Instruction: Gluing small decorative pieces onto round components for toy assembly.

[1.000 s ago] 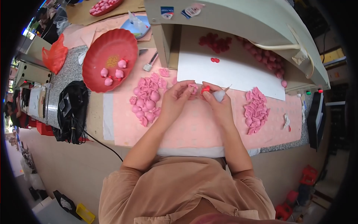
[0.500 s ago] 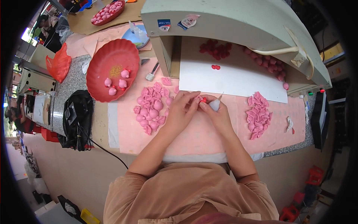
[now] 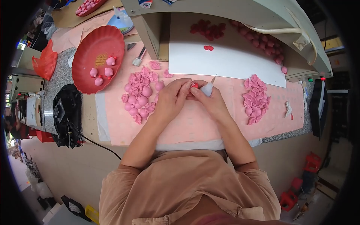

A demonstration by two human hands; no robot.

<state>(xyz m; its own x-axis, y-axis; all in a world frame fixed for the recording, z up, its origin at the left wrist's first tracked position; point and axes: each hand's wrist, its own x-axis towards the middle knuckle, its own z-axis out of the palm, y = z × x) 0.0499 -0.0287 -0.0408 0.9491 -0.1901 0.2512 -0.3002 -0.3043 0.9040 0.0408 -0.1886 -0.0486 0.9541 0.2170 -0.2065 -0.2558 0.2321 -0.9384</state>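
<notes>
Over the pink cloth, my left hand (image 3: 172, 96) and my right hand (image 3: 210, 100) meet fingertip to fingertip. Between them is a small red piece (image 3: 194, 85) with a bit of pink beside it, pinched by the left fingers and mostly hidden. A whitish squeeze bottle (image 3: 206, 89) with a thin needle tip is tucked in my right hand, tip pointing up and away. Right thumb and fingertips press at the red piece too. Left of my hands lies a heap of pink balls and ruffled pink pieces (image 3: 139, 95); at the right is a heap of ruffled pink pieces (image 3: 256, 99).
A red scalloped tray (image 3: 84, 60) holds several pink balls with red parts. Ahead stands a grey-green hooded box (image 3: 240, 11) over white paper (image 3: 225, 67), with red bows (image 3: 208, 48) and pink balls inside. A brush (image 3: 139, 57) and a black bag (image 3: 67, 116) lie left.
The whole view has shifted, so the table and hands appear higher and slightly left. My hands stay together at the red piece, with the bottle still in the right one.
</notes>
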